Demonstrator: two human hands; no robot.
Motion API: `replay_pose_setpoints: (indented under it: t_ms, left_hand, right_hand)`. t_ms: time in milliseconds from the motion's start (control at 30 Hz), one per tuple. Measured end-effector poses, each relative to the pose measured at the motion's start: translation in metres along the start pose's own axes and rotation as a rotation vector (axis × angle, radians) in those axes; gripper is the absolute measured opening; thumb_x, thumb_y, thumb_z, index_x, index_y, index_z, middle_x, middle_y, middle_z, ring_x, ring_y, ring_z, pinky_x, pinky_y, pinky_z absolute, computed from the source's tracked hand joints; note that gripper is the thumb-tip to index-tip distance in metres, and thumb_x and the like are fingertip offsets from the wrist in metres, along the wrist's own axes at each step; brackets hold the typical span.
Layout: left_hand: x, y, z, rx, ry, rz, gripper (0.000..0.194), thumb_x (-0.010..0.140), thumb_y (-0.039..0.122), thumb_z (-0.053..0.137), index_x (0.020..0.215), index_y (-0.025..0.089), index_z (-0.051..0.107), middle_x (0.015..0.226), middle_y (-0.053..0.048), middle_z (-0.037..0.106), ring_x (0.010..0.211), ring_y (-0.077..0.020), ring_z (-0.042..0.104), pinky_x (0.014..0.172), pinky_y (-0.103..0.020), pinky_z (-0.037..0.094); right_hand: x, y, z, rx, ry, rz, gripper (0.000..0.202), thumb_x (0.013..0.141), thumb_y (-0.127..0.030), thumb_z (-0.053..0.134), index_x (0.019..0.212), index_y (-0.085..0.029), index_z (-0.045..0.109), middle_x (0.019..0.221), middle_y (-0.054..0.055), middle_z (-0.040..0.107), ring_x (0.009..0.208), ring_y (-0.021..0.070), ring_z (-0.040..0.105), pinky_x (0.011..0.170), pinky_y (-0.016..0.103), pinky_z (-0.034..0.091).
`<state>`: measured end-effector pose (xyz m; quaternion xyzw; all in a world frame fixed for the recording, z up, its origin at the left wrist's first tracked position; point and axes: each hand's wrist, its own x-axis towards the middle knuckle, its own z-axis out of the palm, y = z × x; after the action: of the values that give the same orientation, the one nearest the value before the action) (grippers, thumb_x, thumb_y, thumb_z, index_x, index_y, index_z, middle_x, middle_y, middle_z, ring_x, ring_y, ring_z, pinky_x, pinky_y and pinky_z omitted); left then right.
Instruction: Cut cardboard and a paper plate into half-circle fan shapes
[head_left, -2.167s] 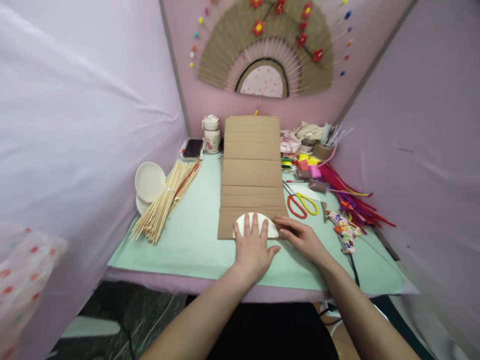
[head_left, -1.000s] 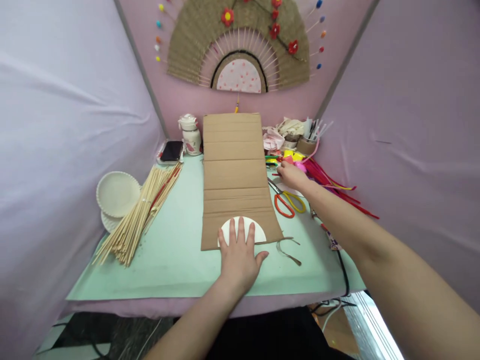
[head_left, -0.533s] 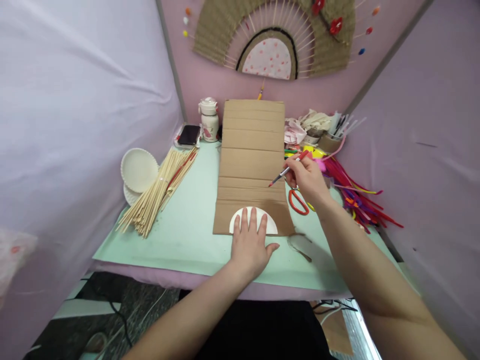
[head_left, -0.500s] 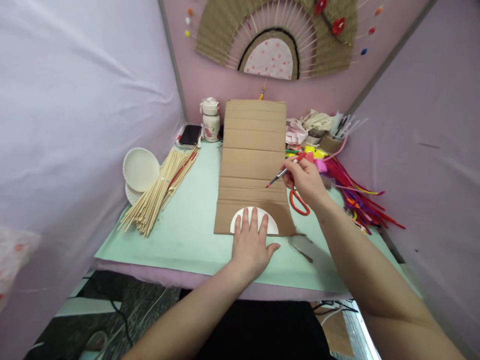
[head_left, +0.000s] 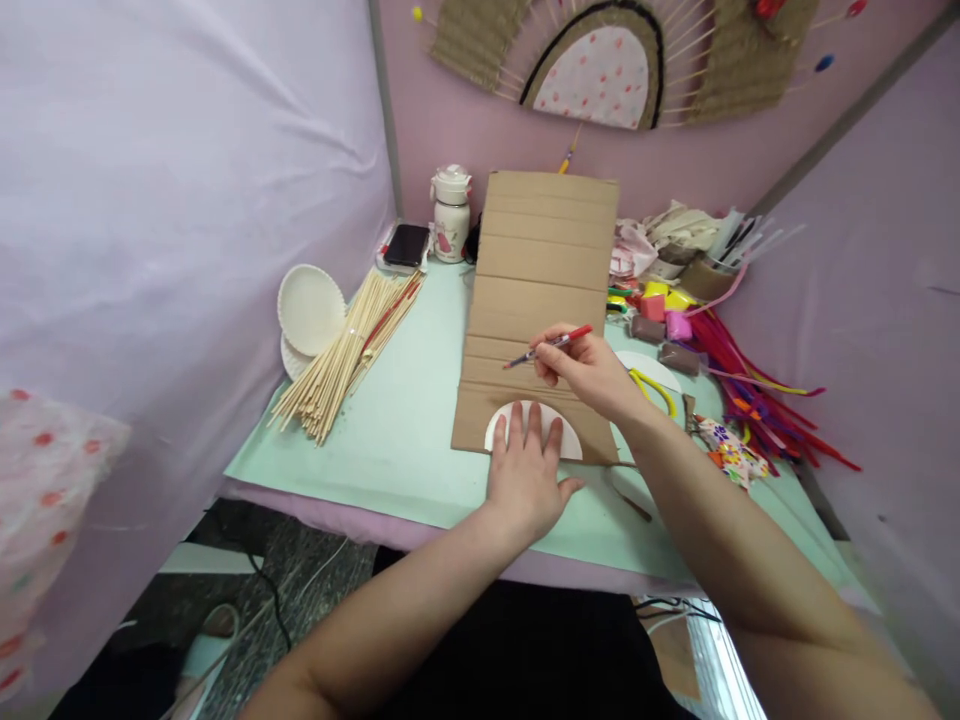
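Four fingers of left hand (head_left: 525,485) spread, open, pressing white half-circle (head_left: 571,445) on near end of cardboard (head_left: 544,260). Right hand (head_left: 581,372) grips pen (head_left: 579,332) over cardboard. Half-circle probably light, prone to sliding; best pinned mid-curve. Sticks (head_left: 341,350) left of cardboard.

**Craft Clutter Edges Tabletop (head_left: 397,430)**

A white bottle (head_left: 451,228) stands beside a phone (head_left: 407,245) at upper left of centre; bundled sticks (head_left: 341,365) and pale plates (head_left: 310,308) lie below. Red stems (head_left: 750,390) spread at right. A decorative fan (head_left: 600,75) hangs up top.
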<state>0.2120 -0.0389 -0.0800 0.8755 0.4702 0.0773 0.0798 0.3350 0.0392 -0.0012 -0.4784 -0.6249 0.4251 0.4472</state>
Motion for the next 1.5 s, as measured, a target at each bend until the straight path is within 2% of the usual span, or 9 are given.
replay_pose_setpoints:
  t_ms: [100, 233, 433, 600, 833, 967, 1067, 1167, 1500]
  left_hand:
    - [0.0, 0.0, 0.001, -0.005, 0.02, 0.006, 0.076, 0.089, 0.063, 0.04, 0.149, 0.017, 0.035, 0.158, -0.017, 0.023, 0.147, -0.0376, 0.01, 0.117, -0.056, 0.011]
    - [0.001, -0.001, 0.001, -0.011, 0.034, 0.007, 0.077, 0.088, 0.063, 0.042, 0.149, 0.017, 0.035, 0.158, -0.017, 0.024, 0.147, -0.0372, 0.011, 0.117, -0.056, 0.012]
    - [0.001, -0.002, 0.005, 0.005, 0.066, 0.017, 0.078, 0.087, 0.064, 0.043, 0.149, 0.017, 0.033, 0.158, -0.017, 0.024, 0.147, -0.037, 0.012, 0.117, -0.056, 0.012]
    - [0.001, -0.003, 0.007, 0.015, 0.075, 0.037, 0.077, 0.088, 0.063, 0.043, 0.15, 0.018, 0.033, 0.158, -0.018, 0.023, 0.147, -0.0368, 0.012, 0.117, -0.057, 0.012]
    - [0.002, -0.003, -0.001, -0.067, 0.008, 0.039, 0.078, 0.087, 0.059, 0.049, 0.15, 0.015, 0.031, 0.159, -0.018, 0.021, 0.147, -0.0371, 0.009, 0.117, -0.058, 0.012]
    - [0.009, -0.033, -0.017, -0.238, -0.107, 0.116, 0.069, 0.089, 0.036, 0.055, 0.148, 0.012, 0.031, 0.156, -0.017, 0.028, 0.146, -0.0328, 0.017, 0.117, -0.054, 0.021]
    - [0.015, -0.068, -0.029, -0.396, -0.153, 0.295, 0.047, 0.091, 0.016, 0.044, 0.138, 0.015, 0.048, 0.15, -0.012, 0.042, 0.143, -0.0232, 0.03, 0.116, -0.046, 0.028]
    - [0.018, -0.094, -0.033, -0.51, -0.176, 0.403, 0.039, 0.094, 0.018, 0.042, 0.127, 0.019, 0.06, 0.147, -0.009, 0.046, 0.141, -0.022, 0.035, 0.115, -0.045, 0.031]
    - [0.021, -0.103, -0.028, -0.593, -0.196, 0.452, 0.038, 0.093, 0.019, 0.045, 0.127, 0.022, 0.061, 0.146, -0.008, 0.047, 0.142, -0.023, 0.032, 0.116, -0.048, 0.029]
  right_hand:
    - [-0.01, 0.011, -0.015, 0.014, 0.034, -0.004, 0.036, 0.086, -0.05, 0.061, 0.104, -0.019, 0.062, 0.072, 0.0, 0.066, 0.059, 0.0117, 0.06, 0.06, 0.026, 0.05]
    - [-0.04, 0.031, -0.035, -0.043, 0.115, 0.027, 0.032, 0.089, -0.046, 0.059, 0.107, -0.021, 0.065, 0.085, 0.004, 0.072, 0.074, 0.016, 0.067, 0.075, 0.033, 0.056]
    - [-0.089, 0.054, -0.041, -0.337, 0.138, -0.031, 0.023, 0.091, -0.034, 0.056, 0.109, -0.024, 0.066, 0.11, 0.006, 0.071, 0.108, 0.0227, 0.064, 0.1, 0.042, 0.047]
    - [-0.107, 0.067, -0.031, -0.403, 0.102, -0.048, 0.029, 0.087, -0.025, 0.061, 0.115, -0.024, 0.064, 0.116, 0.006, 0.069, 0.108, 0.0226, 0.064, 0.097, 0.037, 0.048]
    - [-0.108, 0.073, -0.03, -0.418, 0.078, -0.074, 0.033, 0.084, -0.023, 0.063, 0.117, -0.025, 0.064, 0.119, 0.007, 0.067, 0.112, 0.0232, 0.062, 0.096, 0.036, 0.048]
    - [-0.108, 0.073, -0.032, -0.416, 0.076, -0.079, 0.031, 0.084, -0.023, 0.064, 0.115, -0.024, 0.065, 0.118, 0.008, 0.067, 0.111, 0.0231, 0.062, 0.096, 0.037, 0.047]
    - [-0.109, 0.075, -0.032, -0.422, 0.074, -0.087, 0.031, 0.083, -0.022, 0.064, 0.114, -0.024, 0.065, 0.119, 0.008, 0.067, 0.111, 0.0228, 0.062, 0.096, 0.037, 0.046]
    - [-0.109, 0.076, -0.032, -0.42, 0.077, -0.09, 0.031, 0.083, -0.022, 0.065, 0.114, -0.024, 0.065, 0.119, 0.007, 0.067, 0.112, 0.0227, 0.062, 0.096, 0.037, 0.046]
    - [-0.11, 0.072, -0.034, -0.427, 0.068, -0.054, 0.032, 0.082, -0.026, 0.066, 0.114, -0.025, 0.066, 0.118, 0.007, 0.067, 0.106, 0.0233, 0.064, 0.094, 0.037, 0.048]
